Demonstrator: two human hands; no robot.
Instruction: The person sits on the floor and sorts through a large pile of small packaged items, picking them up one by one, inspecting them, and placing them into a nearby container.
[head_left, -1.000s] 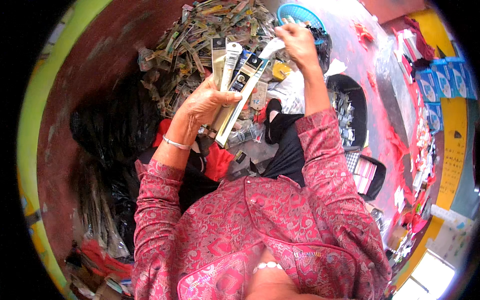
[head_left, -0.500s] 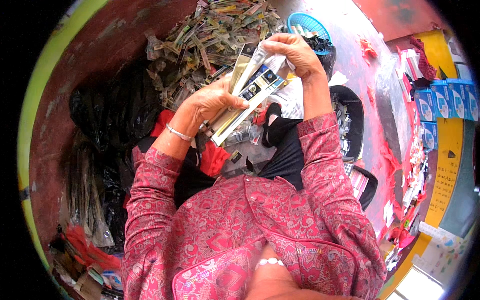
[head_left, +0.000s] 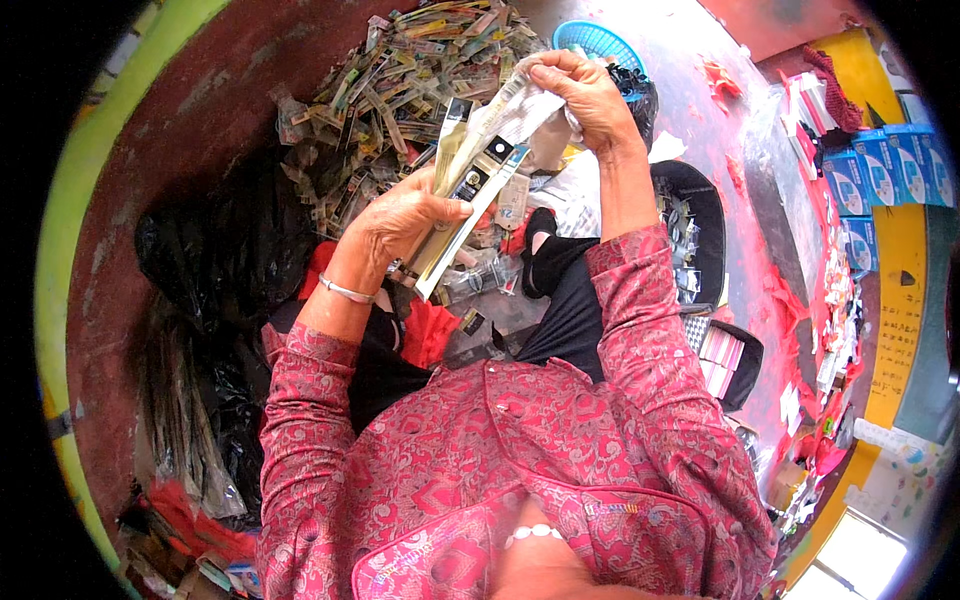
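My left hand (head_left: pixel 405 218) is closed around a small bunch of long flat packets (head_left: pixel 468 187), black and cream with a pale edge, its thumb pressed across the front. My right hand (head_left: pixel 592 98) pinches the upper end of a clear plastic sleeve (head_left: pixel 513 105) that runs down to the packets. The bunch is tilted, upper end to the right, and fans out slightly. What lies behind the left palm is hidden. Beyond the hands, on the floor, is a big heap of similar slim packets (head_left: pixel 400 70).
A blue plastic basket (head_left: pixel 598 40) with black items stands at the far right of the heap. Nearer on the right are a black container (head_left: pixel 712 235) of small clear packs and a black box (head_left: pixel 738 385) with striped items. Black plastic bags (head_left: pixel 225 240) lie left. Blue boxes (head_left: pixel 890 170) stand far right.
Both hands have shifted slightly left in the picture with the packets. More of the clear sleeve stretches between my right hand and the bunch, and a pale tag below it shows more.
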